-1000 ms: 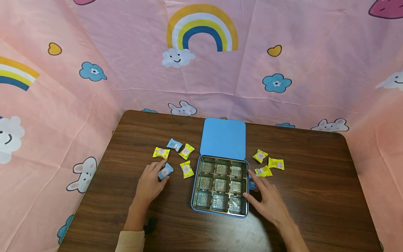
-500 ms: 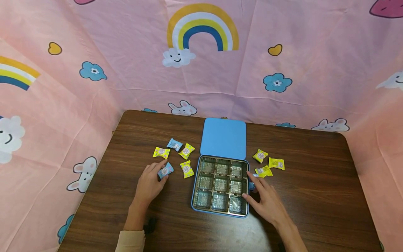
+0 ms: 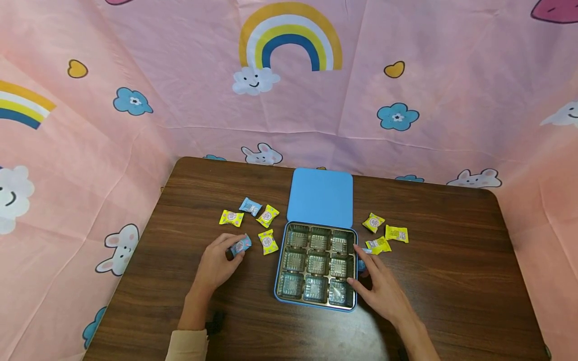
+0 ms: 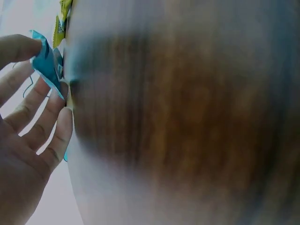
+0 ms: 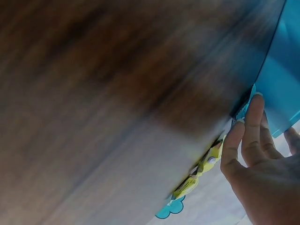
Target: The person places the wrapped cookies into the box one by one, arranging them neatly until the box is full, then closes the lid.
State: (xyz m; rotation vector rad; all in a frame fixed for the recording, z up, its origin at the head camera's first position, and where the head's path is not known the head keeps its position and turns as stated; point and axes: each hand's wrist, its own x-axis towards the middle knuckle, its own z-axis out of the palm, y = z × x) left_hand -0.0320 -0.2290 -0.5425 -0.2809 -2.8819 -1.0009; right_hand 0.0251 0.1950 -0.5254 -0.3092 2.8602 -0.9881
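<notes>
My left hand (image 3: pixel 220 260) pinches a blue wrapped candy (image 3: pixel 241 245) between thumb and fingers; the left wrist view shows the thumb on the blue wrapper (image 4: pixel 45 63). To its right lies a blue square tin (image 3: pixel 317 306) whose gold insert has rows of bare compartments. At the tin's right side is my right hand (image 3: pixel 384 291), thumb and forefinger resting at the rim. Under its fingers, beside the tin wall, another blue wrapped candy (image 3: pixel 361 265) is partly hidden. In the right wrist view the fingertips reach this candy (image 5: pixel 243 111) and the blue tin (image 5: pixel 281 75).
Yellow wrapped candies (image 3: pixel 268 242) and a blue one (image 3: pixel 250 206) lie left of the tin. Several more yellow candies (image 3: pixel 396 233) lie to its right. The flat blue lid (image 3: pixel 320 197) is behind the tin on the brown table (image 3: pixel 451 281). A pink patterned cloth (image 3: pixel 311 110) surrounds the table.
My left fingers have closed on the blue candy, tilting it and shifting it slightly right and up. My right hand has hardly moved, its fingertips staying at the tin's rim.
</notes>
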